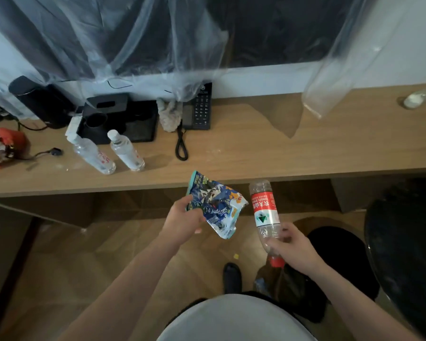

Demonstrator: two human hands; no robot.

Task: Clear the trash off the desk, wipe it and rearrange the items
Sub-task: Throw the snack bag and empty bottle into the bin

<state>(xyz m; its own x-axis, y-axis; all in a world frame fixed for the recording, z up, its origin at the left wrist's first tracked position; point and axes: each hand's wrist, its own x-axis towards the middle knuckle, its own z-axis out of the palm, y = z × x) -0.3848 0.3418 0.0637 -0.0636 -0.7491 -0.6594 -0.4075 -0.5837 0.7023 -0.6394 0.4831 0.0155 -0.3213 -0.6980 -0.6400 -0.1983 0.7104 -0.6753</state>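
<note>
Left hand (182,222) fingers pinched on a crumpled snack bag (217,205), right hand (290,247) fingers curled round an upturned empty bottle (266,212).

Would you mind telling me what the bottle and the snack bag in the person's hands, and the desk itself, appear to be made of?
The bottle in the right hand looks like thin clear plastic: see-through, dented walls, glossy red label, red cap. The snack bag in the left hand appears to be printed plastic film, crumpled and shiny. The desk shows a light wood-grain top with a matte finish; solid wood or laminate cannot be told.
</note>
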